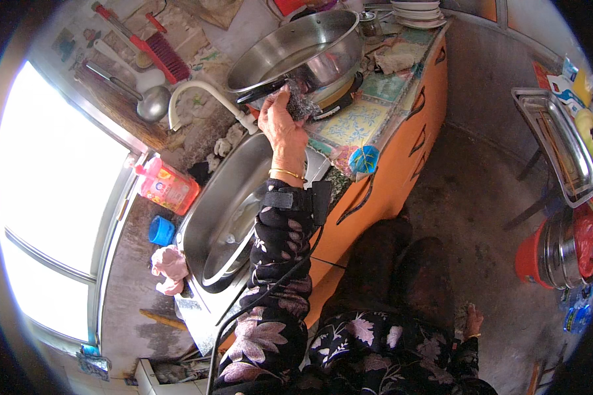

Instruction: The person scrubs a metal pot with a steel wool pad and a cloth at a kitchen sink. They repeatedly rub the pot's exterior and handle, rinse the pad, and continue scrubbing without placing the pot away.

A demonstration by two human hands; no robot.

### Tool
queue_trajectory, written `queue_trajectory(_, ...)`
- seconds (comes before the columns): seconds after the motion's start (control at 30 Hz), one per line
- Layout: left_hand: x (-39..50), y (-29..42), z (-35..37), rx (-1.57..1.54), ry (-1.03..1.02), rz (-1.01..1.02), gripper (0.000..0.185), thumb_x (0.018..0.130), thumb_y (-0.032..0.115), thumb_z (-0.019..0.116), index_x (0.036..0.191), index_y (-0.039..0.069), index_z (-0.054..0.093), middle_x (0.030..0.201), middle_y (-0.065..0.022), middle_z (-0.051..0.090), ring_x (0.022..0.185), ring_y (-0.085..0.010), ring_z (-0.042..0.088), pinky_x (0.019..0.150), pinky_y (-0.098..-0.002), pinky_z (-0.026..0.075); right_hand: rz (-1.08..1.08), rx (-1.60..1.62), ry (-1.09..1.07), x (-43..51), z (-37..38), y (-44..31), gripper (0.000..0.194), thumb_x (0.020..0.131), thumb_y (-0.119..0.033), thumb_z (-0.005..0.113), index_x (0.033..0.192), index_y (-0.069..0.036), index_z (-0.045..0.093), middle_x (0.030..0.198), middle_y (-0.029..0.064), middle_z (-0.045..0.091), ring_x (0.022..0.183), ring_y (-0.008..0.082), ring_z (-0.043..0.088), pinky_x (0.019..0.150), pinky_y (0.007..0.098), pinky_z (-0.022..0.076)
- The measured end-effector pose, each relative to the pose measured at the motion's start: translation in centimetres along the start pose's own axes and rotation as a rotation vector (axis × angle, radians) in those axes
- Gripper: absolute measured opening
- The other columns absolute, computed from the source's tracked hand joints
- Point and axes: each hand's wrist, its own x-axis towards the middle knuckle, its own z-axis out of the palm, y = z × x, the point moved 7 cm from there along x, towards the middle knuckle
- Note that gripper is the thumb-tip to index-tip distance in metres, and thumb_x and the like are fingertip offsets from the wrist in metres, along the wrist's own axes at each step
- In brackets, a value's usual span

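My left hand (282, 117) grips a shiny grey wire-like scourer (302, 102) beside the black handle of a large steel pan (321, 69). Whether the fingers also touch the handle cannot be told. The pan stands on a black-rimmed cooker (337, 107) on the tile-patterned counter. Below the hand is a steel sink (210, 197), with a metal basin (227, 252) inside it, partly hidden by my sleeve. A white curved faucet (202, 85) rises behind the sink. My right hand (473, 320) hangs low at my right side; its grip is unclear.
A pink-capped soap bottle (168, 186), a blue cup (161, 230) and a pink cloth (170, 266) lie along the sink's window side. Ladles and brushes hang on the wall. Stacked plates (419, 14) stand at the counter's far end. Rightward are a steel tray (563, 148) and a red bucket (529, 254).
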Motion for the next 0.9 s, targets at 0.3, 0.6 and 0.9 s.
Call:
queue_trajectory(0.3,-3.9,4.7,1.3,0.659,0.113,0.799,0.020,0.084,0.017,0.084,0.086,-0.001,0.074,0.082,-0.0036,0.070,0.078,-0.0155,0.059,0.078,-0.0321,0.048,0.014,-0.138,-0.011,1.1,-1.0,0.7,0.045,0.100,-0.022,0.068,0.140,-0.003,0.061,0.150,0.0217,0.054,0.129,0.0318,0.061,0.082,0.0364,0.0620)
queue_trajectory(0.6,-1.5,1.2,-0.1,0.238,0.125,0.188,0.009,0.094,0.015,0.073,0.092,0.006,0.070,0.088,-0.0056,0.073,0.077,-0.0153,0.064,0.067,-0.0321,0.050,-0.043,-0.348,-0.009,1.3,-0.9,0.0,0.032,0.102,-0.023,0.067,0.127,-0.002,0.067,0.138,0.0154,0.061,0.105,0.0179,0.062,0.072,0.0324,0.0551)
queue_trajectory(0.9,-2.2,-1.3,1.4,-0.335,0.085,-0.353,0.015,0.100,0.017,0.064,0.111,0.007,0.066,0.095,-0.0073,0.074,0.077,-0.0220,0.067,0.066,-0.0394,0.055,-0.053,0.019,0.290,-0.2,-0.8,0.3,0.033,0.100,-0.030,0.067,0.105,0.002,0.072,0.099,0.0093,0.071,0.089,0.0197,0.060,0.079,0.0415,0.0475)
